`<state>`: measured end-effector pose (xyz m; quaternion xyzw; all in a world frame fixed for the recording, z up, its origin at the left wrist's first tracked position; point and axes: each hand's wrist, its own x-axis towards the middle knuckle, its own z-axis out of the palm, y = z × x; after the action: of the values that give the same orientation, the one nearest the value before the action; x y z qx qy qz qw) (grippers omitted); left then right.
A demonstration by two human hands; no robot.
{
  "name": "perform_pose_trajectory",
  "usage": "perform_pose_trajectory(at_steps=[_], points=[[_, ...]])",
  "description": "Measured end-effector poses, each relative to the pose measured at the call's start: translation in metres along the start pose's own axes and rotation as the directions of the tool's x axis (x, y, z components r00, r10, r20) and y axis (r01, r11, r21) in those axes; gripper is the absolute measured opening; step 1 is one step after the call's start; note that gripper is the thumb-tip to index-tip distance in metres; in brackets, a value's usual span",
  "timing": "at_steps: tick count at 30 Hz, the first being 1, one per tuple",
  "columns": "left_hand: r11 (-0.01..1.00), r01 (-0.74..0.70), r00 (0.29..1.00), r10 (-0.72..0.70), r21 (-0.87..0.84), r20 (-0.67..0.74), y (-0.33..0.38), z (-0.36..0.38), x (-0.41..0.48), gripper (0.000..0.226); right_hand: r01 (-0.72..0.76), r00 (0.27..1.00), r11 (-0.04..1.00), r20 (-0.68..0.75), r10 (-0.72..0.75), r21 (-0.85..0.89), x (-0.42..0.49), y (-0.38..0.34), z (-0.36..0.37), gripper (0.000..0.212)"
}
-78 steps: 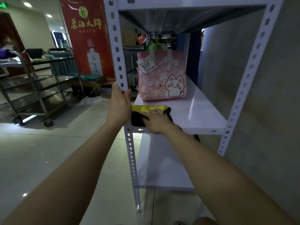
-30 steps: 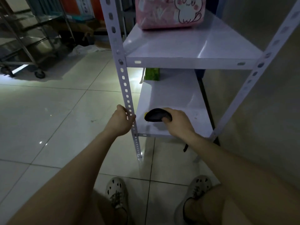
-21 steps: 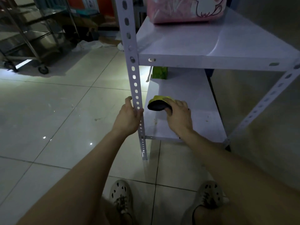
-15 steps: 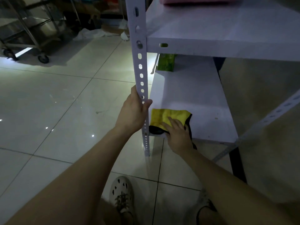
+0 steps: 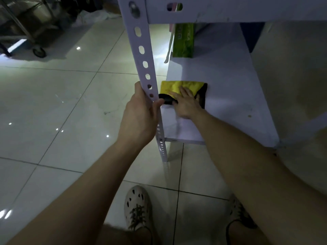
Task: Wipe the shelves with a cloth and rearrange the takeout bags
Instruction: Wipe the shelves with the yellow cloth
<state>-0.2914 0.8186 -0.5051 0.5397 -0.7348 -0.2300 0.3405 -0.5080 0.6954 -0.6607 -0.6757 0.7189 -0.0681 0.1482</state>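
Yellow and black cloth [image 5: 178, 86] spread flat at the left edge of the white lower shelf [image 5: 230, 96], centre of frame, green bag [image 5: 184, 41] standing upright at the shelf's far end, upper centre, well apart from the cloth

Glossy floor tiles [image 5: 53, 103], matt metal shelf [image 5: 230, 96]

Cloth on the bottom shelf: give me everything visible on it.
The cloth is yellow with a black underside or edging, soft and fuzzy-looking, spread mostly flat with the near-left corner curled. It lies on the white lower shelf near the front-left upright. The right hand presses on it, palm down; the left hand grips the upright beside it.
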Motion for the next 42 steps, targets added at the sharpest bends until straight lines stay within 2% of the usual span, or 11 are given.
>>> perform_pose_trajectory(at_steps=[5, 8, 11, 13, 16, 19, 24, 28, 34, 38, 42], points=[[1.0, -0.005, 1.0, 0.005, -0.003, 0.028, 0.008, -0.005, -0.001, 0.029, 0.128, 0.983, 0.991, -0.139, -0.121, 0.042, -0.067, -0.01, 0.018, 0.051], [0.999, 0.021, 0.998, -0.023, 0.028, 0.064, 0.012, -0.006, -0.001, 0.032, 0.144, 0.98, 0.988, -0.147, -0.136, 0.048, -0.114, -0.012, 0.031, 0.059], [0.975, 0.159, 0.975, -0.179, 0.154, 0.128, 0.01, -0.001, -0.001, 0.039, 0.111, 0.988, 0.994, -0.109, -0.108, 0.018, -0.129, -0.01, 0.026, 0.058], [0.92, 0.211, 0.923, -0.299, 0.33, 0.243, 0.005, 0.006, -0.003, 0.053, 0.089, 0.992, 0.996, -0.092, -0.089, -0.009, -0.137, -0.002, 0.019, 0.054], [0.82, -0.004, 0.784, -0.353, 0.572, 0.511, 0.002, 0.023, -0.019, 0.058, 0.024, 0.995, 0.999, -0.101, -0.021, 0.026, -0.157, 0.026, 0.013, 0.048], [0.798, -0.262, 0.75, -0.186, 0.543, 0.635, 0.001, 0.047, -0.035, 0.051, -0.097, 0.988, 0.993, -0.113, 0.105, 0.072, -0.183, 0.063, 0.001, 0.049], [0.864, -0.314, 0.882, 0.113, 0.393, 0.457, -0.003, 0.09, -0.031, 0.04, -0.261, 0.958, 0.961, -0.101, 0.27, 0.092, -0.209, 0.112, -0.015, 0.048], [0.834, -0.405, 0.889, 0.262, 0.376, 0.376, -0.02, 0.141, -0.007, 0.051, -0.349, 0.927, 0.929, -0.099, 0.361, 0.124, -0.201, 0.129, -0.014, 0.049], [0.865, -0.234, 0.967, 0.161, 0.444, 0.196, -0.056, 0.187, 0.026, 0.066, -0.468, 0.873, 0.878, -0.101, 0.477, 0.101, -0.156, 0.159, -0.02, 0.054], [0.911, -0.163, 0.984, 0.12, 0.379, 0.135, -0.073, 0.197, 0.025, 0.074, -0.476, 0.877, 0.879, -0.05, 0.477, 0.036, -0.109, 0.182, -0.032, 0.058], [0.912, -0.159, 0.987, 0.136, 0.378, 0.088, -0.075, 0.198, 0.022, 0.076, -0.433, 0.9, 0.901, -0.035, 0.434, 0.031, -0.059, 0.16, -0.033, 0.059]])
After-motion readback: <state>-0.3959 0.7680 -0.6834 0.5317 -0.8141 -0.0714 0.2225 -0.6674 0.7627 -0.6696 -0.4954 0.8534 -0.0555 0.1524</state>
